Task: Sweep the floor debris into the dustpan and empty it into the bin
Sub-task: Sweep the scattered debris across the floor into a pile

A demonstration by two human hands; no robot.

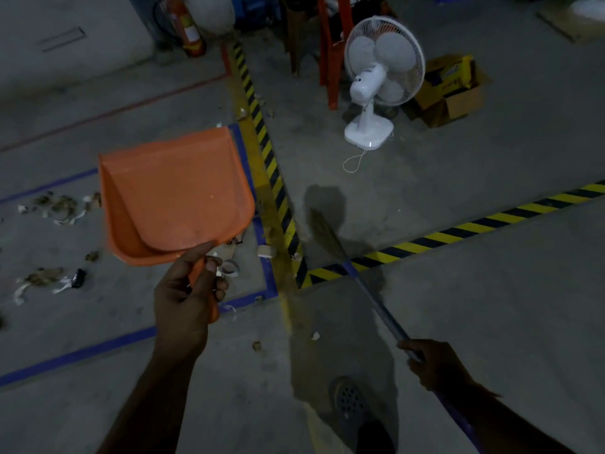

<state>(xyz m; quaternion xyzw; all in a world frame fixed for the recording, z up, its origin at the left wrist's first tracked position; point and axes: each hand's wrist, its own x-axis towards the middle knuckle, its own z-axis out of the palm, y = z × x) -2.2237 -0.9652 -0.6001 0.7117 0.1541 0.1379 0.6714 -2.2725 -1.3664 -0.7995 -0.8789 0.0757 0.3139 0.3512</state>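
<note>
My left hand (188, 290) grips the handle of an orange dustpan (173, 194) and holds it up off the floor, its scoop pointing away from me and holding nothing that I can see. My right hand (437, 365) grips the blue handle of a broom (370, 294). The broom's bristle head (327, 235) rests on the concrete close to the striped tape. Debris of dry leaves and paper scraps (62, 206) lies at the left, with more pieces (49, 278) lower down. Smaller bits (265, 250) lie by the blue tape corner. No bin is in view.
A white pedestal fan (379, 83) stands ahead on the floor. A cardboard box (450, 90) sits to its right and red chair legs (330, 54) behind it. A fire extinguisher (185, 24) is at the back left, a floor drain (350, 396) near my foot. Yellow-black tape (271, 178) crosses the floor.
</note>
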